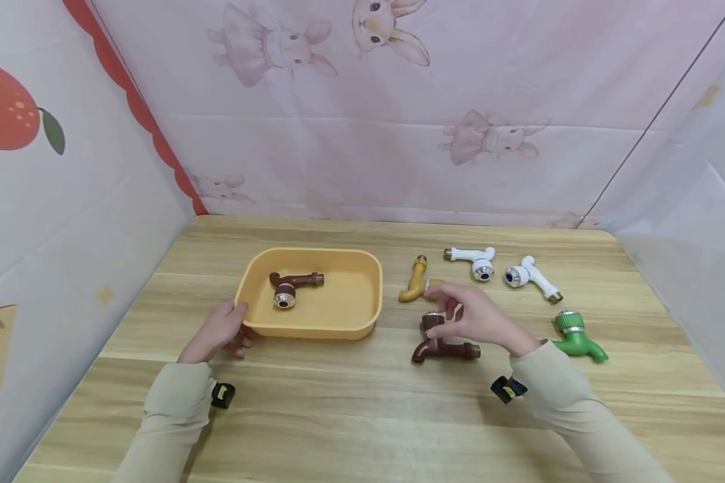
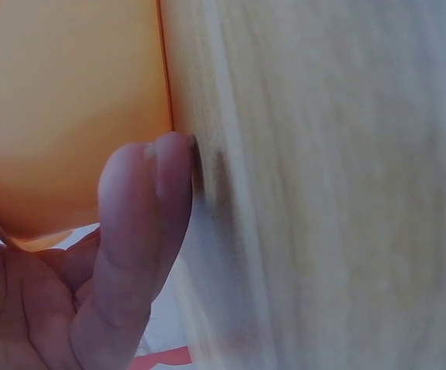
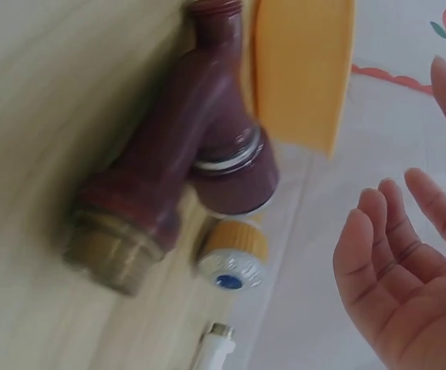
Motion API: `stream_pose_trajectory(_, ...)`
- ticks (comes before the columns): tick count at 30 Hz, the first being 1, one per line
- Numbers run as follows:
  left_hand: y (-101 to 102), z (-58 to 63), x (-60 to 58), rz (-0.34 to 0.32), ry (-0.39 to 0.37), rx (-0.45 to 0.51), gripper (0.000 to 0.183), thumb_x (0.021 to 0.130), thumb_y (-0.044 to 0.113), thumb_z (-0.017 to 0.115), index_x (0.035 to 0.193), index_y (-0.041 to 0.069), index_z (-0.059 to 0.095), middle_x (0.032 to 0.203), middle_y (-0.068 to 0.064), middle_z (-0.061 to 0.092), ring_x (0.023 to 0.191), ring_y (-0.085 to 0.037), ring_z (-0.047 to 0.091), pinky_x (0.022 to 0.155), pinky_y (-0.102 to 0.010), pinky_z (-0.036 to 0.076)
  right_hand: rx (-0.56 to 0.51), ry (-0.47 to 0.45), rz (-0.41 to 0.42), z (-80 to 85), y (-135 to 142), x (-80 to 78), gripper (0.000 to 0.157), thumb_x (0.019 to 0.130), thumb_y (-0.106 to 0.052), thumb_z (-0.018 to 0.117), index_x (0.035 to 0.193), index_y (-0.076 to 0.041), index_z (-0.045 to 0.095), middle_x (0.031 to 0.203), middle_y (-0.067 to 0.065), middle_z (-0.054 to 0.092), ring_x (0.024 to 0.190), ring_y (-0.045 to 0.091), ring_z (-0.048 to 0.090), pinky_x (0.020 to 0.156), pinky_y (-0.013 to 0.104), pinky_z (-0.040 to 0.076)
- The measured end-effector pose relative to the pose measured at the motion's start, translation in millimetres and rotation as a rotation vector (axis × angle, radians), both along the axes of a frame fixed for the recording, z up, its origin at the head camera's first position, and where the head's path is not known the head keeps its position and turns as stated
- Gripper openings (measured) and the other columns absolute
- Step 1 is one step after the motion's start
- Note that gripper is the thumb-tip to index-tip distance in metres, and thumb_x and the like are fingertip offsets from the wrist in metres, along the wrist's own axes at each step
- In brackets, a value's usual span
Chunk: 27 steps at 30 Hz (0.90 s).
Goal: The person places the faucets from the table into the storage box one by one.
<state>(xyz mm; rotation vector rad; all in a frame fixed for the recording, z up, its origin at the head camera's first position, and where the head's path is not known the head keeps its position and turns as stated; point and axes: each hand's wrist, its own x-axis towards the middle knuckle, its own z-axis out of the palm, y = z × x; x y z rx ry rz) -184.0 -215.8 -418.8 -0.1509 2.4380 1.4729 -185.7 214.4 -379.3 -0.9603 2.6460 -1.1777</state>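
With the thumb over its rim and the other fingers outside, my left hand (image 1: pixel 220 327) holds the left end of a yellow-orange plastic tray (image 1: pixel 314 331). Inside the tray lies a dark red tap (image 1: pixel 302 280). Another dark red tap (image 1: pixel 444 350) with a brass threaded end lies on the table to the right. Just above it is my right hand (image 1: pixel 477 315), fingers loosely bent. In the right wrist view that hand (image 3: pixel 408 285) appears apart from the tap (image 3: pixel 177 131), holding nothing. A yellow tap (image 1: pixel 417 282) lies behind, partly covered by the right hand.
Two white taps (image 1: pixel 472 256) (image 1: pixel 533 276) lie toward the back right of the wooden table (image 1: pixel 350 416). A green tap (image 1: pixel 576 339) stands near the right forearm, partly hidden by it. Printed cloth walls (image 1: pixel 368 168) enclose the back and sides.
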Motion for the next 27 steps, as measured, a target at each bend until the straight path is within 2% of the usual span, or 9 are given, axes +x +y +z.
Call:
stream_pose_trajectory(6, -1, 0.6, 0.4, -0.003, 0.0, 0.003, 0.041, 0.098, 0.021, 0.021, 0.118, -0.012, 0.032, 0.078, -0.02, 0.057, 0.058, -0.023, 0.057, 0.049, -0.04, 0.055, 0.013, -0.037, -0.012, -9.2, 12, -1.2, 0.068, 0.064, -0.021, 0.082, 0.121, -0.006, 0.051, 0.082, 0.009, 0.055, 0.073, 0.026, 0.056, 0.064, 0.03, 0.054)
stream_pose_trajectory(12, -1, 0.3, 0.1, -0.003, 0.002, -0.003, 0.04, 0.098, 0.021, 0.021, 0.115, -0.012, 0.034, 0.077, -0.019, 0.057, 0.057, -0.022, 0.056, 0.048, -0.039, 0.055, 0.088, -0.047, -0.041, -18.7, 23, -2.4, 0.073, 0.066, -0.027, 0.081, 0.127, -0.006, 0.045, 0.085, 0.012, 0.056, 0.072, 0.022, 0.056, 0.063, 0.03, 0.051)
stream_pose_trajectory(21, 0, -2.0, -0.6, 0.001, 0.008, 0.005, 0.041, 0.099, 0.022, 0.021, 0.118, -0.011, 0.034, 0.077, -0.018, 0.056, 0.057, -0.022, 0.056, 0.048, -0.039, 0.055, 0.169, -0.152, -0.049, -23.9, 32, -1.9, 0.082, 0.064, -0.029, 0.081, 0.13, -0.006, 0.039, 0.086, 0.013, 0.055, 0.066, 0.018, 0.054, 0.057, 0.028, 0.048)
stream_pose_trajectory(27, 0, -1.4, 0.5, 0.003, 0.006, 0.001, 0.042, 0.099, 0.023, 0.021, 0.12, -0.011, 0.034, 0.077, -0.018, 0.055, 0.057, -0.022, 0.056, 0.048, -0.039, 0.054, 0.256, -0.212, -0.046, -28.7, 36, -2.2, 0.09, 0.062, -0.036, 0.082, 0.134, -0.009, 0.035, 0.09, 0.011, 0.055, 0.072, 0.019, 0.053, 0.063, 0.032, 0.047)
